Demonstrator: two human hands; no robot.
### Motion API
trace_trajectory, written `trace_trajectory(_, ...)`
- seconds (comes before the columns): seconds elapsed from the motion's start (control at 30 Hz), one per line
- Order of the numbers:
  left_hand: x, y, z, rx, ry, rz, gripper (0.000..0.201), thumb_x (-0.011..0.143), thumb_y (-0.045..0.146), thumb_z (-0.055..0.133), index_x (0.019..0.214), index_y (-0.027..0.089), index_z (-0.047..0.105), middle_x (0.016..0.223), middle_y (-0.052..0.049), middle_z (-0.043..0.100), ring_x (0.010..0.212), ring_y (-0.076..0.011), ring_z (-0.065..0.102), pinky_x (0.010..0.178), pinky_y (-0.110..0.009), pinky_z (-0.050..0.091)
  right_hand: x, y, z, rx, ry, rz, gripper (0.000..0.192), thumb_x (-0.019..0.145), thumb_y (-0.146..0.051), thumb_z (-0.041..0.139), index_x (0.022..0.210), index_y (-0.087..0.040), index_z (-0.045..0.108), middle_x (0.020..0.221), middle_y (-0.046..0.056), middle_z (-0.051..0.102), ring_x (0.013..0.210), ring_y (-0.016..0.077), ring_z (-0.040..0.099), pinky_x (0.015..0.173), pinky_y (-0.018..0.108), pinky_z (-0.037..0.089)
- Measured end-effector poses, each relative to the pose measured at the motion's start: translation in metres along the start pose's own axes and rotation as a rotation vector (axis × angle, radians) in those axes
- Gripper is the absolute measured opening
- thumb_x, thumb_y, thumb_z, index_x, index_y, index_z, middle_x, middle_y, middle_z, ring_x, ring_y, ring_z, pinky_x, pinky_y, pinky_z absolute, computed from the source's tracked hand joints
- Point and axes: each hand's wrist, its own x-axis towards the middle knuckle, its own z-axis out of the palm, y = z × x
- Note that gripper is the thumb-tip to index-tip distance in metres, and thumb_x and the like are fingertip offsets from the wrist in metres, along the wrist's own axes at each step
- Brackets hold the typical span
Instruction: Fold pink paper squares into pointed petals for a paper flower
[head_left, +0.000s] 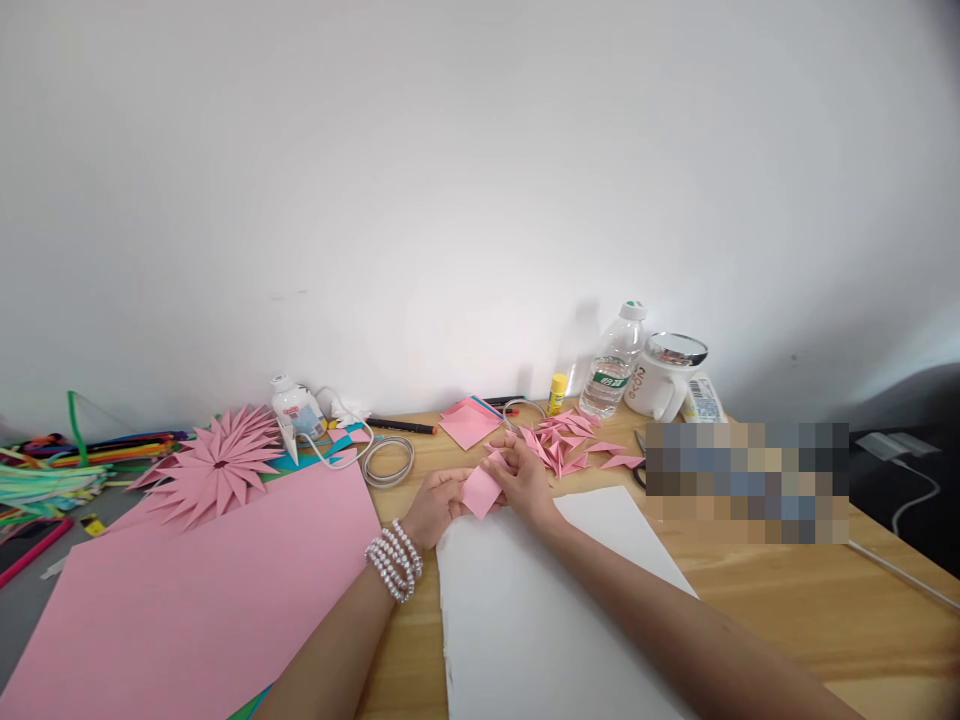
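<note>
Nearest, at six o'clock, a white sheet (525, 610) lies on the bench (780, 600), with a large pink sheet (187, 600) at eight o'clock. Just past the white sheet's far edge both hands meet on a small pink paper (481, 491). The left hand (437, 507), a bead bracelet (394, 562) on its wrist, has its grip pinched together on the paper's left side; the right hand (525, 478) presses its grip onto the right side.

To fold it well, I judge the edges should be lined up first, then the crease pressed flat against the bench with a fingertip.

The paper sits as a tilted diamond, its long axis running roughly from seven to one o'clock, one corner pointing back toward the person.

Farther, at one o'clock, lie folded pink pieces (570, 445); at ten o'clock, a pink flower (214, 465).
</note>
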Motion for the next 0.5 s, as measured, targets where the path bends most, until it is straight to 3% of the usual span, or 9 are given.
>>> trace_trajectory(0.2,-0.0006,-0.0016,-0.0010,-0.077,-0.033,-0.014,0.042,0.059,0.002,0.045,0.097,0.006,0.062,0.095,-0.015,0.065,0.095,-0.0268,0.056,0.086,-0.044,0.039,0.0053,-0.0005,-0.0034,0.087,0.086,0.003,0.037,0.065,-0.042,0.060,0.089,-0.017,0.047,0.068,0.002,0.059,0.057,0.0154,0.055,0.051,0.027,0.045)
trace_trajectory(0.3,0.0004,-0.0013,-0.0012,-0.064,0.014,-0.010,0.037,0.062,0.004,0.051,0.098,0.007,0.061,0.096,-0.016,0.065,0.095,-0.0270,0.056,0.087,-0.044,0.038,0.0065,-0.0014,-0.0035,0.082,0.143,-0.013,0.037,0.066,-0.042,0.060,0.089,-0.016,0.047,0.064,0.001,0.057,0.056,0.0148,0.054,0.051,0.026,0.043)
trace_trajectory(0.4,0.0012,0.0008,-0.0017,-0.082,0.133,0.011,0.028,0.071,0.021,0.053,0.094,0.006,0.061,0.093,-0.017,0.065,0.092,-0.0273,0.058,0.084,-0.045,0.041,0.0057,-0.0013,-0.0023,0.051,0.161,-0.035,0.037,0.067,-0.042,0.059,0.091,-0.016,0.048,0.065,0.001,0.056,0.058,0.0149,0.053,0.050,0.025,0.043)
trace_trajectory(0.5,0.0010,0.0017,-0.0025,-0.065,0.219,0.020,0.036,0.075,0.037,0.049,0.088,0.005,0.062,0.084,-0.017,0.067,0.083,-0.0265,0.061,0.078,-0.045,0.045,0.0049,-0.0005,-0.0020,0.038,0.179,-0.060,0.036,0.067,-0.041,0.058,0.091,-0.016,0.048,0.072,0.004,0.057,0.065,0.0160,0.054,0.054,0.025,0.044)
